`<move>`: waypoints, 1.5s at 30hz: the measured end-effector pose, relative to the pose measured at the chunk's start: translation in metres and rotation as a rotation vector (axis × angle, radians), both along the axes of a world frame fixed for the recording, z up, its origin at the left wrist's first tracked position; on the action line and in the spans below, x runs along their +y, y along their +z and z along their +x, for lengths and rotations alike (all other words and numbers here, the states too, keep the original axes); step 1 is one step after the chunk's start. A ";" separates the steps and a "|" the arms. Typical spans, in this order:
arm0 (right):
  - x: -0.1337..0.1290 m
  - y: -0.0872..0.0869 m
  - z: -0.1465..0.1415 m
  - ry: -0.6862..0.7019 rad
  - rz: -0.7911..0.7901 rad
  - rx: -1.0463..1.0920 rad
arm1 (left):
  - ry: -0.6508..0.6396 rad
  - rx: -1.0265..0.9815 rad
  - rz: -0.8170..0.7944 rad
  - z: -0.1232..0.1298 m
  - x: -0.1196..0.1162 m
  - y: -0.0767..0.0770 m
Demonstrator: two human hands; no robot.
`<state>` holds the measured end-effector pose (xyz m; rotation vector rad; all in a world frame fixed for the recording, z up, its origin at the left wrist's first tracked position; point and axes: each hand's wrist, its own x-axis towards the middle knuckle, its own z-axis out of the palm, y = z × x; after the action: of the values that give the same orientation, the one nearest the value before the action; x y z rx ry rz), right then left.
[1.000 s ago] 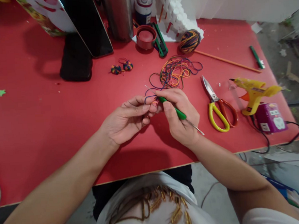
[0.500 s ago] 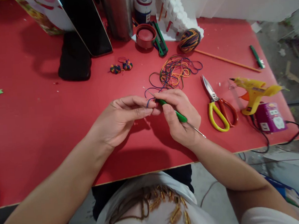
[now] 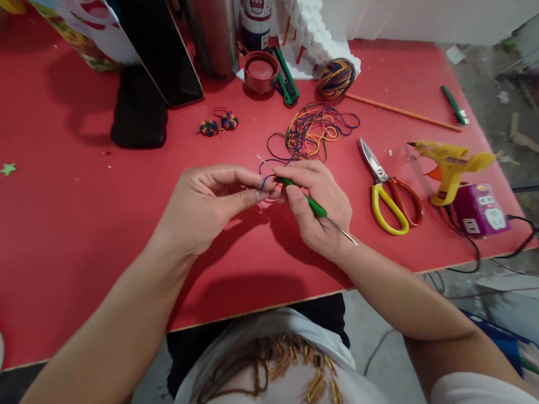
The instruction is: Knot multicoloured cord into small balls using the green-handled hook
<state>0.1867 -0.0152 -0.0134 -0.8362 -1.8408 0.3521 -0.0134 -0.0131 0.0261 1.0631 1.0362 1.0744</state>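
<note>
Over the red table, my right hand is closed on a crochet hook with a green grip and thin metal ends. One end points up and left past my fingers; the other sticks out toward my wrist. My left hand pinches multicoloured yarn, and a blue strand loops over its index finger. What small work lies between the fingertips is mostly hidden. Just beyond my hands a loose tangle of yarn rests on the table, with a yarn ball behind it. Two small crocheted pieces lie farther left.
Right of my hands lie scissors, a yellow glue gun and a purple box with a cable. An orange stick, green cutter, red round container, steel flask and leaning phone stand or lie farther back.
The whole view has shifted slightly. Both hands keep nearly the same pose, with the hook and yarn still held; the fingertips sit a little farther apart.
</note>
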 end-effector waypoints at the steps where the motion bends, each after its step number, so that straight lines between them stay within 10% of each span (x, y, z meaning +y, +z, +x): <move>1: 0.000 0.000 0.000 -0.001 0.005 -0.002 | -0.051 -0.008 0.011 -0.002 0.001 0.000; 5: 0.003 0.001 0.003 -0.021 0.031 -0.004 | -0.159 -0.039 0.018 -0.011 0.004 0.000; 20: 0.009 -0.002 0.005 -0.001 0.036 0.063 | 0.405 0.709 0.612 -0.022 -0.006 0.016; 27: 0.005 0.002 0.005 0.035 0.018 0.017 | -0.045 0.286 0.179 -0.005 0.005 0.005; 45: 0.004 0.005 0.009 0.104 0.081 -0.094 | -0.062 -0.068 -0.100 -0.013 0.008 0.002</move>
<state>0.1961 -0.0109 -0.0081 -0.7136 -1.9779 0.3055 -0.0261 -0.0047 0.0286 0.9662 0.9864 0.9924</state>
